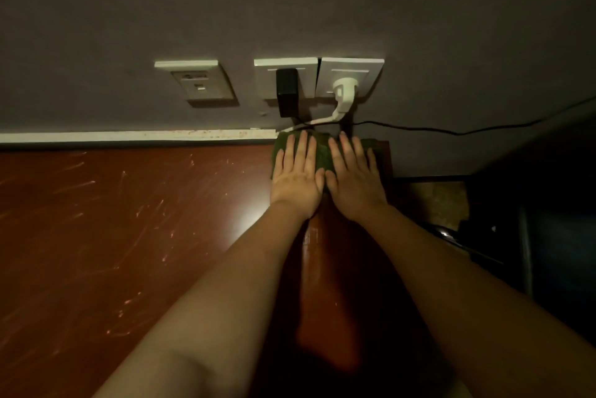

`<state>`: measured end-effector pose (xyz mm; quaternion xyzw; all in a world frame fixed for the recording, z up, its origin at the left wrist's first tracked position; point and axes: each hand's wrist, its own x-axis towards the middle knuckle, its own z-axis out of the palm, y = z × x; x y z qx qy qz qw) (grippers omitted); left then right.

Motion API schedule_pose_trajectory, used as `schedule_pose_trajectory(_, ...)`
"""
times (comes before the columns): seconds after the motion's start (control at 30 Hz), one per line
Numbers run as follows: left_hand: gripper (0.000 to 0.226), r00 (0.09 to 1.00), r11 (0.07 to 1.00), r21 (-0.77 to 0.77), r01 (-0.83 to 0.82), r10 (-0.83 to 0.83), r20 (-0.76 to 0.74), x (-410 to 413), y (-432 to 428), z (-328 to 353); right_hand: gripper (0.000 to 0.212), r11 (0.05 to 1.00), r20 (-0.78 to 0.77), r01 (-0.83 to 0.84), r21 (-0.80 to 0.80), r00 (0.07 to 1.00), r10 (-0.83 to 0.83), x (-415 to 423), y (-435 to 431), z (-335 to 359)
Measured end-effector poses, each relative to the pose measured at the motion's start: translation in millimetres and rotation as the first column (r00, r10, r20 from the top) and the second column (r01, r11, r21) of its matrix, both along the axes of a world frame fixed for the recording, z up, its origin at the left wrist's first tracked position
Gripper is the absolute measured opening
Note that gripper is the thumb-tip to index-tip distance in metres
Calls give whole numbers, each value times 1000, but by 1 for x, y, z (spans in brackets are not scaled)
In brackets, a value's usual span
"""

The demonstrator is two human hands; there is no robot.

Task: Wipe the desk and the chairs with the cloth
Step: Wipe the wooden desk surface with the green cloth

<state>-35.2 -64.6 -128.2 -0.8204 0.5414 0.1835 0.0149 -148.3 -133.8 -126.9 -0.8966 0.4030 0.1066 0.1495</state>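
Both hands are spread flat, side by side, on the cloth (322, 154) at the far right corner of the worktop (129, 236). The left hand (298, 173) and right hand (353, 180) have straight fingers, thumbs almost meeting, and they press down rather than grip. To do this corner well, I'd say the weight should stay even through both palms. The cloth should be drawn towards the person in one steady pull so the dirt comes with it and isn't shoved into the gap by the wall. Care is needed just past the fingertips. A white plug (344, 91) and a black adapter (287, 91) sit in the wall sockets (200, 83) right above, the white lead drops to the cloth's far edge, and a black cable (451, 132) trails off to the right, so a push too far could snag them. The pale streaks across the left of the worktop suggest that part has not yet been wiped. The cloth is dark green and looks soft and folded. Most of it is hidden under the hands, showing only between and around the fingers, up against the pale strip (129, 136) at the wall's foot.
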Motion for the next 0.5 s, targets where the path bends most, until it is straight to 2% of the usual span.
schedule_pose_trajectory(0.17, 66, 1000, 1000, 15, 4, -3, -23, -29, 50, 3, 61, 998, -19, -47, 31, 999, 48, -32, 39, 2)
schedule_pose_trajectory(0.33, 69, 999, 999, 37, 7, -5, -54, -69, 105, 7, 71, 998, -85, -41, 53, 995, 45, -73, 96, 4)
schedule_pose_trajectory(0.5, 68, 997, 998, 66, 14, -8, -82, -122, 179, 9, 68, 996, -78, -36, 76, 996, 42, -129, 169, 6)
